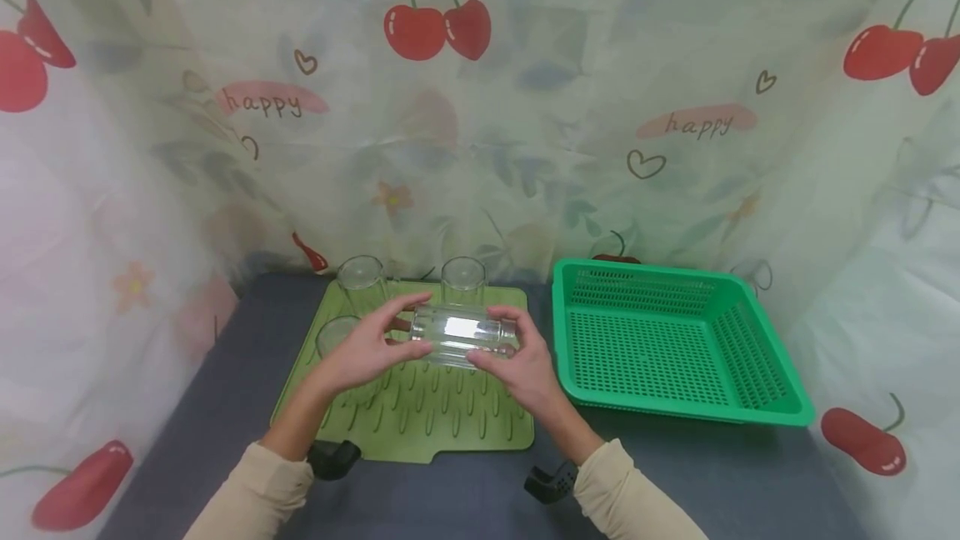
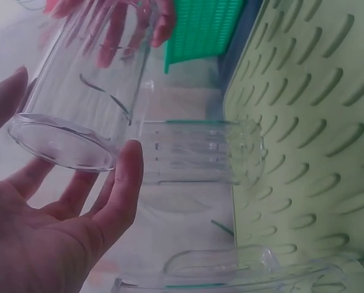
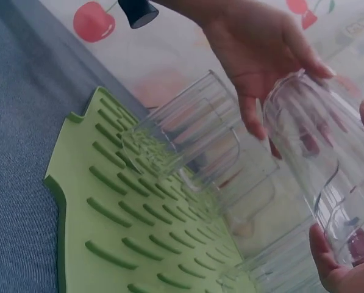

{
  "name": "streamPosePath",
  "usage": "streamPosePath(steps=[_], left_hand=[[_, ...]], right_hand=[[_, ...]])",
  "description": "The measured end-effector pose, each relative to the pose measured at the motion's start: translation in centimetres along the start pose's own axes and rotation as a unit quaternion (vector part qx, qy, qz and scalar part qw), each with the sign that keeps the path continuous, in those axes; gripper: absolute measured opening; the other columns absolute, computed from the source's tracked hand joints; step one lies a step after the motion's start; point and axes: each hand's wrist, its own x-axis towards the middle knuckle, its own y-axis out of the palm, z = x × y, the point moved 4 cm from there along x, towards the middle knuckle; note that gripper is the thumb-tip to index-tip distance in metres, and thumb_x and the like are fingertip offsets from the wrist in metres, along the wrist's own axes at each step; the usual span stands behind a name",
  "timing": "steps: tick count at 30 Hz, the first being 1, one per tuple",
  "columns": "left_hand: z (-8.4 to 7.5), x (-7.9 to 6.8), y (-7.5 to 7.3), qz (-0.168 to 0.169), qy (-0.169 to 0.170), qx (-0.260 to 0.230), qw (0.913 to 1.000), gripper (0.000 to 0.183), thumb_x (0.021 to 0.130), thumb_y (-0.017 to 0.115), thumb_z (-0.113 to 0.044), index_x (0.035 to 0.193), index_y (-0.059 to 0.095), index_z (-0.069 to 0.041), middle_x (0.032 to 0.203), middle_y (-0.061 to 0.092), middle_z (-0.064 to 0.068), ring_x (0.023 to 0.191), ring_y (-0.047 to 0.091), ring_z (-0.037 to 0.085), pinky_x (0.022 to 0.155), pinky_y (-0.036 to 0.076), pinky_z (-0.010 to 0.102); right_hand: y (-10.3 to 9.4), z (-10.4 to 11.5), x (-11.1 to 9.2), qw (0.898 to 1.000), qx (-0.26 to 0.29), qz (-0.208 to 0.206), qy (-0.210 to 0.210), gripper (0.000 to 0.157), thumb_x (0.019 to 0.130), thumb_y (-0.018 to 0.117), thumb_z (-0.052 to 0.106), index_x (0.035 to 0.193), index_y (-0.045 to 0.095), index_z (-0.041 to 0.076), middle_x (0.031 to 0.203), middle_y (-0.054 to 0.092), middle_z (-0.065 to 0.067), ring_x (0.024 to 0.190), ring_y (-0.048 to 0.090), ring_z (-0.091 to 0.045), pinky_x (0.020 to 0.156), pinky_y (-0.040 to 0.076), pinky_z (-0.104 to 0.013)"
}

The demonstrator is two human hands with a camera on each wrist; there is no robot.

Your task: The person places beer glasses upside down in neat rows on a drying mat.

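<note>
A clear drinking glass [image 1: 461, 336] lies on its side in the air above the front of a green ridged drying mat [image 1: 480, 419]. My left hand [image 1: 363, 350] grips its left end, thumb and fingers spread around the thick base [image 2: 66, 143]. At the other end my right hand [image 1: 528, 361] holds it between thumb and fingers. Whether it has a handle cannot be made out. On the mat stand clear glass mugs: one at the back left [image 1: 362, 277], one at the back middle [image 1: 463, 277], and one at the front left [image 1: 333, 336], partly behind my left hand.
A green perforated plastic basket [image 1: 637, 411] stands right of the mat. Both are on a dark blue cloth-covered table [image 1: 465, 498]. A hanging sheet [image 1: 525, 190] printed with cherries closes off the back and sides.
</note>
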Motion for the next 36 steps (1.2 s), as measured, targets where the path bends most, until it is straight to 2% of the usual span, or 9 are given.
streamPosePath(steps=[7,11,14,20,24,27,29,32,36], left_hand=[[-0.6,0.0,0.1,-0.001,-0.002,0.003,1.0000,0.070,0.093,0.074,-0.042,0.155,0.042,-0.031,0.156,0.045,0.005,0.127,0.057,0.033,0.087,0.057,0.040],[-1.1,0.2,0.1,-0.004,0.006,0.000,1.0000,0.068,0.094,0.074,-0.041,0.154,0.044,-0.028,0.155,0.045,0.005,0.129,0.053,0.034,0.089,0.057,0.042],[-1.5,0.3,0.0,-0.007,0.017,-0.002,0.9998,0.065,0.093,0.075,-0.038,0.151,0.047,-0.030,0.154,0.045,0.003,0.129,0.052,0.034,0.089,0.058,0.043],[-2.2,0.3,0.1,0.006,0.043,0.019,0.9989,0.061,0.091,0.078,-0.036,0.146,0.052,-0.036,0.152,0.048,-0.001,0.132,0.050,0.032,0.089,0.056,0.039],[-2.6,0.5,0.5,0.022,0.083,0.048,0.9952,0.059,0.090,0.079,-0.035,0.144,0.055,-0.035,0.151,0.051,-0.001,0.135,0.051,0.030,0.085,0.055,0.036],[-2.8,0.6,0.7,0.030,0.104,0.061,0.9922,0.059,0.089,0.080,-0.033,0.143,0.057,-0.030,0.150,0.052,0.000,0.133,0.053,0.027,0.080,0.055,0.034],[-2.8,0.5,0.6,0.031,0.109,0.062,0.9916,0.059,0.089,0.081,-0.032,0.143,0.058,-0.026,0.149,0.053,0.000,0.131,0.054,0.026,0.080,0.055,0.034],[-2.8,0.4,0.6,0.034,0.115,0.062,0.9908,0.059,0.089,0.081,-0.030,0.143,0.058,-0.022,0.149,0.053,0.000,0.133,0.054,0.026,0.081,0.055,0.036],[-2.8,0.2,0.6,0.040,0.112,0.062,0.9909,0.060,0.089,0.081,-0.030,0.144,0.058,-0.022,0.151,0.052,-0.001,0.137,0.051,0.027,0.086,0.054,0.041]], right_hand=[[-0.2,-0.9,-0.1,1.000,-0.023,0.011,0.005,0.062,0.088,0.080,0.011,0.140,0.046,0.014,0.149,0.047,-0.010,0.138,0.047,-0.032,0.092,0.059,-0.027],[-0.3,-1.3,-0.1,0.999,-0.018,0.035,0.023,0.066,0.088,0.081,0.011,0.142,0.043,0.012,0.150,0.045,-0.011,0.137,0.048,-0.034,0.091,0.061,-0.034],[-0.1,-1.5,-0.2,0.996,-0.043,0.063,0.047,0.074,0.086,0.084,0.019,0.147,0.043,0.017,0.152,0.045,-0.008,0.138,0.049,-0.031,0.094,0.060,-0.040],[0.7,-1.9,-0.6,0.985,-0.092,0.123,0.076,0.088,0.081,0.088,0.030,0.154,0.038,0.028,0.158,0.041,-0.003,0.141,0.051,-0.030,0.100,0.057,-0.044],[1.6,-1.7,-0.6,0.973,-0.170,0.149,0.046,0.095,0.080,0.089,0.034,0.157,0.035,0.022,0.155,0.041,-0.008,0.137,0.052,-0.032,0.101,0.055,-0.048],[2.1,-1.6,-0.5,0.958,-0.246,0.146,0.027,0.099,0.078,0.090,0.040,0.158,0.036,0.017,0.154,0.043,-0.010,0.138,0.051,-0.030,0.105,0.051,-0.053],[2.2,-1.5,-0.4,0.952,-0.269,0.144,0.026,0.102,0.076,0.089,0.044,0.158,0.036,0.016,0.154,0.044,-0.010,0.137,0.051,-0.030,0.106,0.050,-0.054],[2.4,-1.6,-0.3,0.947,-0.287,0.144,0.028,0.104,0.075,0.089,0.050,0.157,0.036,0.016,0.153,0.045,-0.007,0.132,0.053,-0.026,0.103,0.051,-0.051],[2.6,-1.5,-0.2,0.944,-0.298,0.141,0.022,0.102,0.074,0.090,0.048,0.156,0.038,0.015,0.147,0.048,-0.006,0.125,0.056,-0.025,0.098,0.053,-0.048]])
